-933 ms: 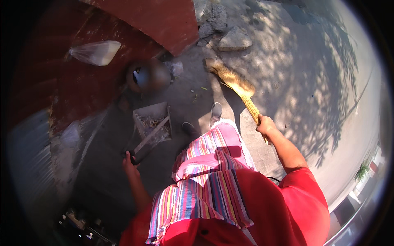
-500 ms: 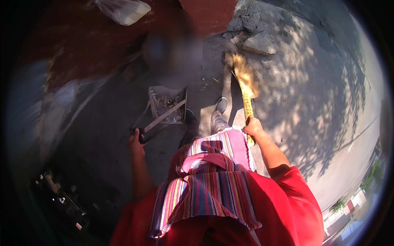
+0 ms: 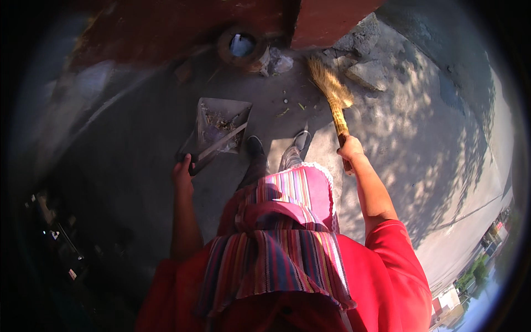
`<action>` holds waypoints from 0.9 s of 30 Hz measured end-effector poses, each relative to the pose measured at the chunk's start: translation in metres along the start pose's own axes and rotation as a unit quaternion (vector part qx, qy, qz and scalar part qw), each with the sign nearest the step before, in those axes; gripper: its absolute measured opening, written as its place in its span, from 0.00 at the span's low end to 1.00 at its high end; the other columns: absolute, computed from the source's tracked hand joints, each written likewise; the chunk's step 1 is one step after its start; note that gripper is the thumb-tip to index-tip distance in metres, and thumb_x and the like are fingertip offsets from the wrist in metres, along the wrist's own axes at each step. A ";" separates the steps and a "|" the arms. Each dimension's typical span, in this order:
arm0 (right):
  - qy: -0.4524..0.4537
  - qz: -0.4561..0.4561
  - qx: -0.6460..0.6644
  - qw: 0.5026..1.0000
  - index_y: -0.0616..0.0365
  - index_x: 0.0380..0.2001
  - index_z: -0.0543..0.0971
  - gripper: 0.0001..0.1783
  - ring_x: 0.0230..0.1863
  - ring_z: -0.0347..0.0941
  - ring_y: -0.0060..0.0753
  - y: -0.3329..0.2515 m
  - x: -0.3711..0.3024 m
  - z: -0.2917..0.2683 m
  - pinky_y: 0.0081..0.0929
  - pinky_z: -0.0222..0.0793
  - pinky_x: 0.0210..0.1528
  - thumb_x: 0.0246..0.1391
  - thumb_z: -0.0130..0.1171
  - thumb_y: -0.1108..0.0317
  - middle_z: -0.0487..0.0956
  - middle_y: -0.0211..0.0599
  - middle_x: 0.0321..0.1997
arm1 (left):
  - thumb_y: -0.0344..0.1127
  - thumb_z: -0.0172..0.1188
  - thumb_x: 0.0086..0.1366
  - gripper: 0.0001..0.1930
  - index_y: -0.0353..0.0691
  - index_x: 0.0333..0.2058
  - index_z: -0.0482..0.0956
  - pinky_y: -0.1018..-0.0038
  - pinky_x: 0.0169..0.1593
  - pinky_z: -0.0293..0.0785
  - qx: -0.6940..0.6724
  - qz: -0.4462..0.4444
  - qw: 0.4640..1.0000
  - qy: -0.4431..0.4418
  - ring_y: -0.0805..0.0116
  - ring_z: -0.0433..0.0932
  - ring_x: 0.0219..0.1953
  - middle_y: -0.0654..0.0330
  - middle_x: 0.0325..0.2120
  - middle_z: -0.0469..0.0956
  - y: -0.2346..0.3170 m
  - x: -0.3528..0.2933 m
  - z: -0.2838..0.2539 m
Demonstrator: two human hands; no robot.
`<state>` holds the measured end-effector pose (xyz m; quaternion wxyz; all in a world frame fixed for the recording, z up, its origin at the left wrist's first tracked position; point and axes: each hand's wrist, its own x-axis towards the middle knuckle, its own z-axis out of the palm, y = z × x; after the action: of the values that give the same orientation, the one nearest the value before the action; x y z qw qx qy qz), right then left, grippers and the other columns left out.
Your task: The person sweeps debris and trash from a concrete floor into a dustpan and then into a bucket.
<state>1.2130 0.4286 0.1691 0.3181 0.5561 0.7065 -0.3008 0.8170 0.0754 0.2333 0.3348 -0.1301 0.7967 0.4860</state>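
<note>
My left hand point(image 3: 183, 171) is closed around the dark end of the handle of a dustpan point(image 3: 222, 104). The pan is held low, in front of my left foot, with dry litter point(image 3: 219, 123) in it. In my right hand point(image 3: 351, 149) is the lower handle of a straw hand broom point(image 3: 336, 108), fingers wrapped round it. Its bristles point away from me, near the rubble at the far side; I cannot tell whether they touch the ground. Some small green scraps point(image 3: 301, 105) lie on the ground between pan and broom.
A round, brownish container point(image 3: 224, 47) with something pale blue inside stands by the dark red wall point(image 3: 166, 27). Crumpled clear plastic point(image 3: 281, 62) lies beside it. Broken concrete chunks point(image 3: 369, 74) sit at the far right. My shoes point(image 3: 255, 146) are just behind the scraps.
My right hand and the broom have moved forward, and the bristles have swung left. The dustpan is still in my left hand. A pale plastic bag at the upper left is out of view now.
</note>
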 end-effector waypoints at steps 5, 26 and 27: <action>-0.062 -0.049 -0.055 0.995 0.53 0.49 0.68 0.30 0.45 0.73 0.50 -0.017 -0.049 0.071 0.39 0.70 0.47 0.37 0.61 0.67 0.76 0.52 0.40 | 0.46 0.63 0.56 0.15 0.39 0.24 0.73 0.78 0.27 0.65 -0.045 0.000 0.997 0.061 0.76 0.70 0.25 0.66 0.21 0.71 -0.014 0.001 -0.009; 0.003 -0.098 -0.124 0.987 0.60 0.31 0.77 0.17 0.39 0.75 0.48 -0.069 0.020 0.034 0.37 0.72 0.42 0.32 0.62 0.68 0.78 0.51 0.34 | 0.49 0.63 0.55 0.17 0.40 0.23 0.74 0.77 0.22 0.60 0.012 0.029 0.999 0.021 0.78 0.68 0.20 0.67 0.19 0.71 -0.054 0.064 -0.038; 0.000 -0.100 -0.125 0.987 0.58 0.33 0.76 0.19 0.39 0.75 0.49 -0.058 0.003 0.048 0.37 0.72 0.42 0.32 0.62 0.68 0.78 0.52 0.34 | 0.49 0.63 0.55 0.17 0.40 0.23 0.74 0.77 0.22 0.60 0.006 0.023 0.999 0.026 0.78 0.68 0.20 0.67 0.18 0.71 -0.056 0.061 -0.039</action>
<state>1.1614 0.3819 0.1412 0.3532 0.4382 0.7907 -0.2407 0.7854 0.0212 0.1669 0.3034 -0.1222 0.8111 0.4849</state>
